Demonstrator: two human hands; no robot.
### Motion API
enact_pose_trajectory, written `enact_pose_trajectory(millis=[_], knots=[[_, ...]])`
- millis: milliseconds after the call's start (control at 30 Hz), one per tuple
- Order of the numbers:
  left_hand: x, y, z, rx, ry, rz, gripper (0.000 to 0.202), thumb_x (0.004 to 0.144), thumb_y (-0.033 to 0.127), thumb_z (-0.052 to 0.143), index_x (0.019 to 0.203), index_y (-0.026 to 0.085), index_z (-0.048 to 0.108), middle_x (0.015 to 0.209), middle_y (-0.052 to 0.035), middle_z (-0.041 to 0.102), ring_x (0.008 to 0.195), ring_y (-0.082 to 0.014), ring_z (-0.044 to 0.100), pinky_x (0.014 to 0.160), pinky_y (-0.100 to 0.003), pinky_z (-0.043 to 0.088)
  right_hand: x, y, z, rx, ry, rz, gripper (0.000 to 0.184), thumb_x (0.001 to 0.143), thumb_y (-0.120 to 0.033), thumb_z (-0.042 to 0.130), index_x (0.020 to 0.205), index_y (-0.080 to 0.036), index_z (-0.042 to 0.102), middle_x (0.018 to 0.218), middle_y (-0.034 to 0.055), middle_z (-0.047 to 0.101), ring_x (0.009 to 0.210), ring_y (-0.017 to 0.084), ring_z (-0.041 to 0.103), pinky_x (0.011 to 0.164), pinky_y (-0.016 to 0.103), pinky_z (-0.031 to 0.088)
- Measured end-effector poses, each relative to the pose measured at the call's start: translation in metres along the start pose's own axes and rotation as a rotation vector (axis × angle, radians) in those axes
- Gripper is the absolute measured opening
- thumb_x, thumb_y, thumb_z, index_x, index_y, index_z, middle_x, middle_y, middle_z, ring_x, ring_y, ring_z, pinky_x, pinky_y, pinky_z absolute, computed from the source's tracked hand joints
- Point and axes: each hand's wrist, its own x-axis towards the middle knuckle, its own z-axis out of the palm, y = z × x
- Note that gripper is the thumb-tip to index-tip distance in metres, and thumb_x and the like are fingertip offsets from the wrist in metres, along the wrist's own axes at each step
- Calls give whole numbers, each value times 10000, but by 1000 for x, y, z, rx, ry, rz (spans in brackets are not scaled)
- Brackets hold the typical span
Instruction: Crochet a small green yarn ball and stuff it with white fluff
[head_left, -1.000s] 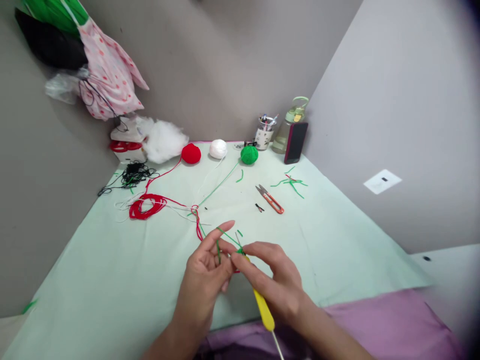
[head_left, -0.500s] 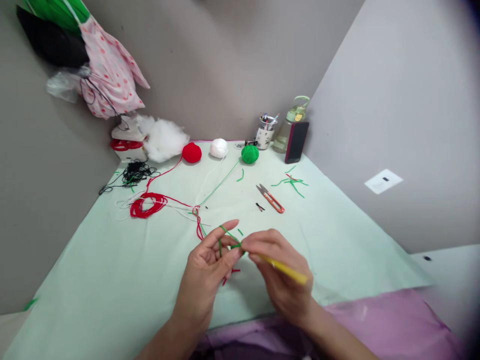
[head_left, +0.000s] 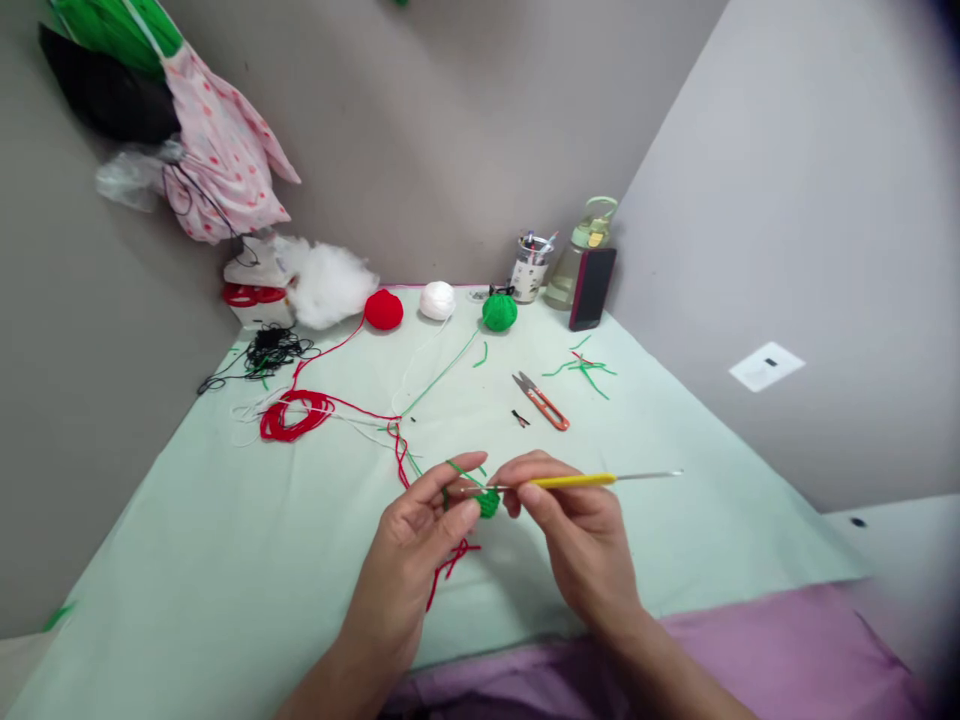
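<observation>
Between finger and thumb, my left hand (head_left: 420,530) pinches a small green crochet piece (head_left: 488,502). Green yarn loops over its raised index finger. My right hand (head_left: 574,530) grips a crochet hook (head_left: 574,482) with a yellow handle and metal ends. The hook lies almost level, its left tip at the top of the green piece. Red yarn ends (head_left: 454,562) hang below my left hand. From behind that hand, red and green strands run back over the table to the green yarn ball (head_left: 499,313) and the red yarn ball (head_left: 383,310).
Orange-handled thread snips (head_left: 551,408) lie beyond my right hand, with green yarn scraps (head_left: 586,366) farther back. A red yarn coil (head_left: 279,425) and tangled black yarn (head_left: 274,350) are at left. A white yarn ball (head_left: 436,300), phone (head_left: 593,290) and bottle (head_left: 566,270) stand along the back.
The hook has swung from slanting toward me to nearly level, pointing right. The green piece now shows more clearly between my hands, and more red yarn shows below.
</observation>
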Motion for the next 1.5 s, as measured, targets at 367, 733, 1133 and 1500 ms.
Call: enact_pose_trajectory(millis=[367,733,1133,1500], knots=[[-3,3,-1,46,79,52,327,792,287,839,1115,251,800,851,-5,633,738,-110,559,696,-212,497,-1,-9,-6,6,-43,19,213,1054,-269,539,987,-239,739,896,23,717,754,136,675,730,270,565],[-1,-3,0,-212,13,-114,561,760,291,890,1293,238,727,703,51,568,595,-44,462,696,-174,493,-12,-3,-4,-772,-154,-649,339,999,-106,532,1279,-215,689,1086,129,738,1002,235,705,800,344,608],[-4,-1,2,-47,55,5,435,769,290,870,1195,281,779,854,5,623,792,-114,561,705,-196,462,-4,-7,8,-244,-13,-230,207,1004,-142,588,1044,-246,761,917,46,738,869,170,698,754,285,580],[2,1,-2,-198,69,-79,402,718,267,897,1108,228,809,711,38,594,688,-81,534,807,-219,491,-1,-10,1,-145,42,-191,193,1002,-166,598,1003,-239,776,854,43,712,752,165,660,667,292,568]])
